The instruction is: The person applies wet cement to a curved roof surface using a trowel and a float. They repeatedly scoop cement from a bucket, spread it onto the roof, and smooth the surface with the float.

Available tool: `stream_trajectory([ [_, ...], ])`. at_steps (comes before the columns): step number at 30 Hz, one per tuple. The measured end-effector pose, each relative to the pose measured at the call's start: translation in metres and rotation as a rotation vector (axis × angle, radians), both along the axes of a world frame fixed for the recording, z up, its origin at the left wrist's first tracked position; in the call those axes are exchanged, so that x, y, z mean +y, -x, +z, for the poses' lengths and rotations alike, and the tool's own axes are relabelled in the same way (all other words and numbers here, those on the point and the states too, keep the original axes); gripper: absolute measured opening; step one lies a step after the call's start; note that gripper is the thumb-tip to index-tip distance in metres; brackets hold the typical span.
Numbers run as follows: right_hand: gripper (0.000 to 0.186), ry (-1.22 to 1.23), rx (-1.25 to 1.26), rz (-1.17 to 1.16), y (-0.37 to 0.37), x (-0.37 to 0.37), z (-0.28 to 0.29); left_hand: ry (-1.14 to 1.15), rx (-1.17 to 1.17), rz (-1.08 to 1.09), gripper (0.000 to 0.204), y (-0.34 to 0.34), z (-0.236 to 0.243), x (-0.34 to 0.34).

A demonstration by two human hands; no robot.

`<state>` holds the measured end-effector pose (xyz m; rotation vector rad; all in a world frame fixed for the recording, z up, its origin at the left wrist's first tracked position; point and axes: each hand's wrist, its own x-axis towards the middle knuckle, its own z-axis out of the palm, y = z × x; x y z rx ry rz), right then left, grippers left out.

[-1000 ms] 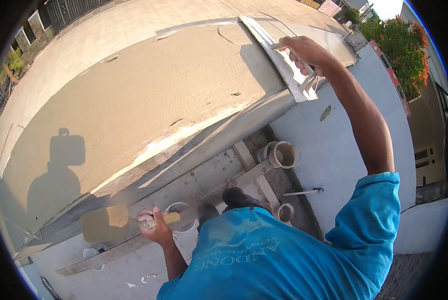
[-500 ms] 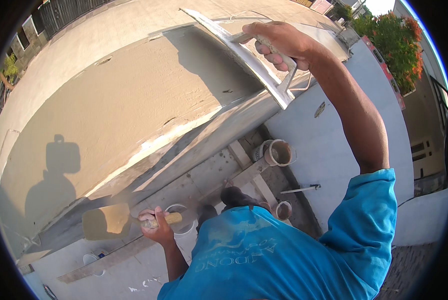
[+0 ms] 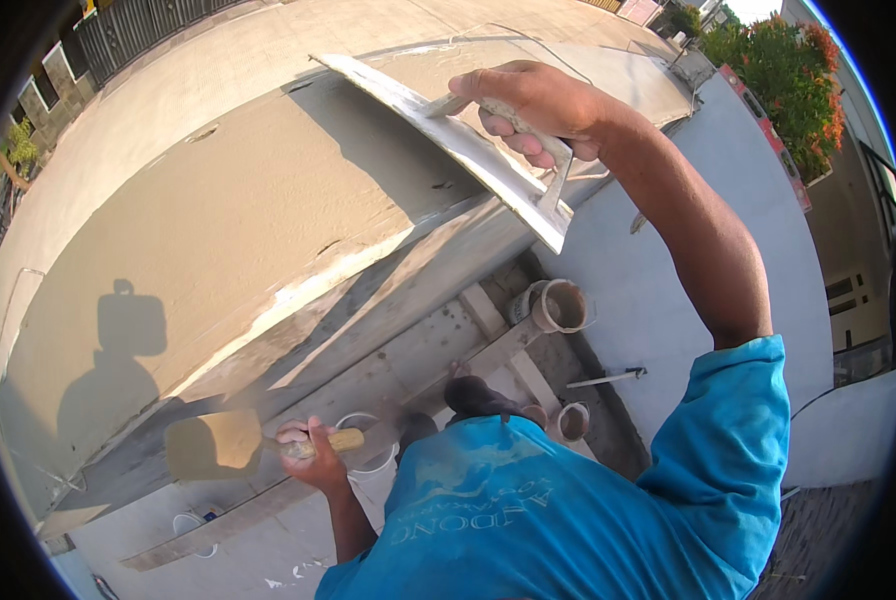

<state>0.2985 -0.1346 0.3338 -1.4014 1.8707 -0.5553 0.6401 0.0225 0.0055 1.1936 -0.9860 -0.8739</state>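
Note:
My right hand is wrapped round the handle of a long, pale plastering float. The float's blade lies slanted over the smooth grey-brown mortar surface on top of the wall and casts a broad shadow on it. Whether its far edge touches the mortar I cannot tell. Lower and to the left, my left hand grips the wooden handle of a trowel. The trowel's wide, squarish blade points left, in front of the wall, partly sunlit and partly shaded.
A mortar-smeared bucket and a smaller one stand right of my feet. Another bucket shows behind my left hand. Planks cross below. A white wall rises at right, with a thin pipe before it.
My right hand has moved the float leftward and slightly nearer, and its shadow has shifted with it. My left hand still holds the trowel in nearly the same place.

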Motion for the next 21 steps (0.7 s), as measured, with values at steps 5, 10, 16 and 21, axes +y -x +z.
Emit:
stream_trajectory([
  [5,0.047,0.016,-0.058,-0.371,0.082,-0.007,-0.007,-0.058,0.106,0.056,0.029,-0.006,-0.016,0.004],
  [10,0.045,-0.004,-0.012,-0.382,0.089,-0.016,-0.02,-0.087,0.051,0.071,0.03,-0.015,-0.023,0.002],
  [16,0.049,-0.062,-0.072,-0.192,0.032,-0.023,-0.016,-0.076,0.058,0.073,0.029,-0.015,-0.023,0.005],
  [21,0.053,-0.092,-0.028,-0.038,-0.022,-0.023,-0.016,-0.077,0.097,0.057,0.029,-0.011,-0.019,0.006],
])
